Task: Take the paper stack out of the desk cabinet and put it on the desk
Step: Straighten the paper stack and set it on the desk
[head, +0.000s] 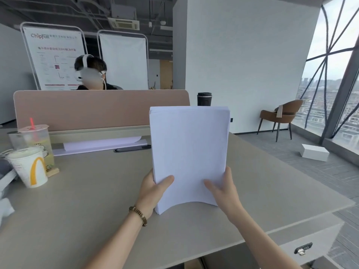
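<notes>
Both hands, left (pixel 153 191) and right (pixel 223 189), gripped the upright paper stack (pixel 189 152), its bottom edge resting on the tabletop (pixel 87 210).

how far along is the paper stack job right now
Done: the paper stack is out of the cabinet and up over the desk. In hand: the left hand and right hand grip its lower sides, holding it upright with the bottom edge apparently touching the desk. Left: lay it flat and let go.
</notes>
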The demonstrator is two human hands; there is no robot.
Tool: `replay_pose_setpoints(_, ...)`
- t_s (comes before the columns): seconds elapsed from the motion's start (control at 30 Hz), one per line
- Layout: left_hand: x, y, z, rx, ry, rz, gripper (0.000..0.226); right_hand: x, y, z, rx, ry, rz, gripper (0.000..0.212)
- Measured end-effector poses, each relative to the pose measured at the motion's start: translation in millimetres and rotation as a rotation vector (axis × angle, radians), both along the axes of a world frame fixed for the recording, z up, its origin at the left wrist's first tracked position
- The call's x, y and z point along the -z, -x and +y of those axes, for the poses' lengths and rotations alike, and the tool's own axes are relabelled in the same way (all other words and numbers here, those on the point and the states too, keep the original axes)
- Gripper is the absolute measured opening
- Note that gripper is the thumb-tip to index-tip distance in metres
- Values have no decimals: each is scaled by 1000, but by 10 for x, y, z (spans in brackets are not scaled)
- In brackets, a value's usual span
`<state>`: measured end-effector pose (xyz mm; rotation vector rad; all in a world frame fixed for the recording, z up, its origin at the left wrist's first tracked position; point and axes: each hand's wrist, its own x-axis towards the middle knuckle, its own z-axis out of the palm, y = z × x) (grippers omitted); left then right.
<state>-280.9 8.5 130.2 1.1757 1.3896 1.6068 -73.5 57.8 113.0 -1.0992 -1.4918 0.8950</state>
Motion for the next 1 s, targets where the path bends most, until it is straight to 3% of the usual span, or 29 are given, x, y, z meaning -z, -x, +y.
replay_pose_setpoints(0.23, -280, 26, 97, 1, -189, -38, 47, -522, -30, 167, -66, -71, 113, 41)
replay_pose_setpoints(0.33, -252, -25, 171, -60, -190, 4, 38, -671, 41, 226, -60, -86, 174, 26)
replay_pose_setpoints(0.53, -339, -5, 305, -135, -233, 5, 36, -724, 133, 282, -22, -183, 175, 18)
replay_pose_setpoints(0.63, -180, 13, 269, -45, -152, -130, 38, -584, 149, 265, -41, -165, 171, 36)
replay_pose_setpoints(0.7, -57, 22, 221, 28, -46, -180, 33, -419, 143, 255, -52, -102, 183, 34)
replay_pose_setpoints(0.8, -36, 46, 242, 20, 4, -128, 18, -308, 115, 273, -52, -65, 191, 19)
replay_pose_setpoints(1.0, 192, 92, 241, 29, 122, 13, 21, -4, 121, 239, -76, -19, 172, 28)
